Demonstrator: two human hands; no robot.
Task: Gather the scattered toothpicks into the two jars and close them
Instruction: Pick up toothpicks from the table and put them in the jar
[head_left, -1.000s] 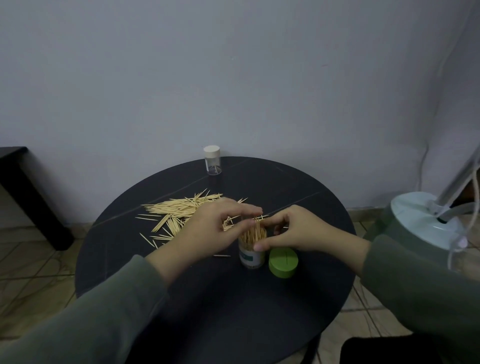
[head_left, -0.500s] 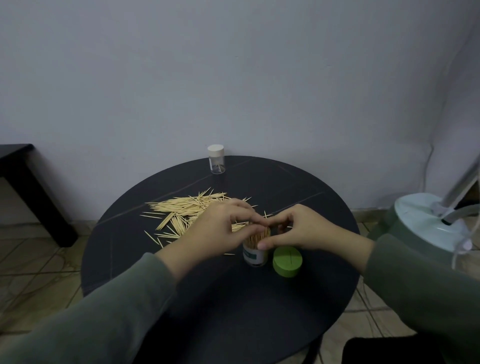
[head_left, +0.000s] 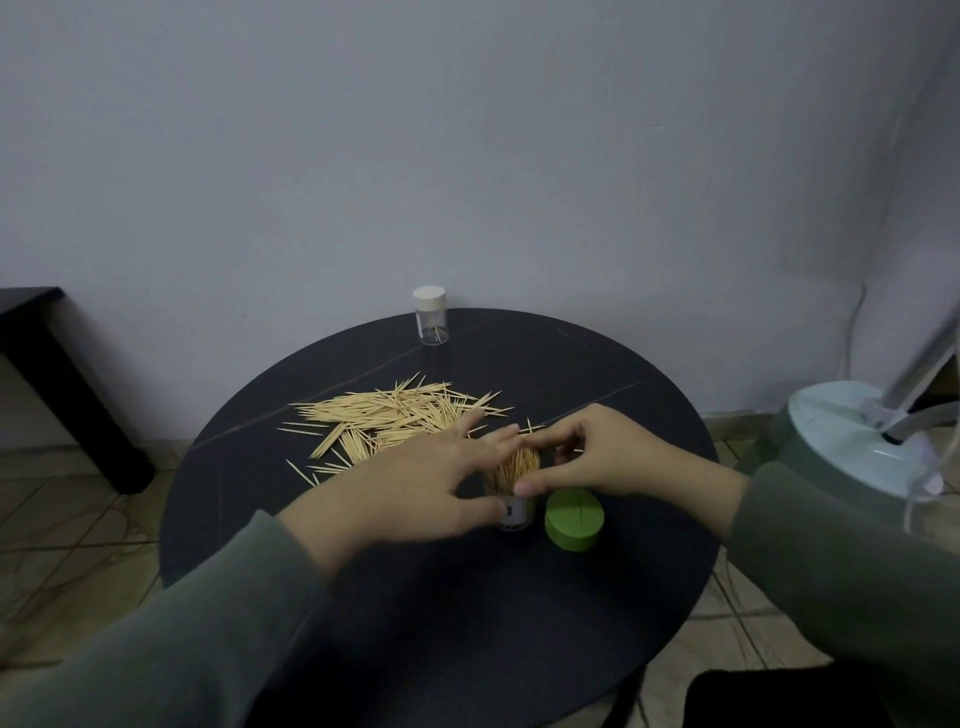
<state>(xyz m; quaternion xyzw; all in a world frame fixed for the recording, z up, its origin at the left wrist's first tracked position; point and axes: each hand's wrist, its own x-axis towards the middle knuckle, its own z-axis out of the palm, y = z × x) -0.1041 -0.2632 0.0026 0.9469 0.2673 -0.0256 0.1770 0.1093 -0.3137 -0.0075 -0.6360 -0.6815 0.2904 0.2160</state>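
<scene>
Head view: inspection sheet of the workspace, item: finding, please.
Surface: round black table, bare towards the near edge.
Job's things: open jar packed with upright toothpicks; its green lid lies off beside it; loose toothpick pile further back on the left; small clear jar capped white at the far edge, nearly empty.
Clutter: nothing seen.
Grips: left hand with fingers straight, thumb against the open jar; right hand curled round the jar's top.
Cables: white cable on the wall at right.
Surroundings: fan base on the right, black furniture on the left, tiled floor.
</scene>
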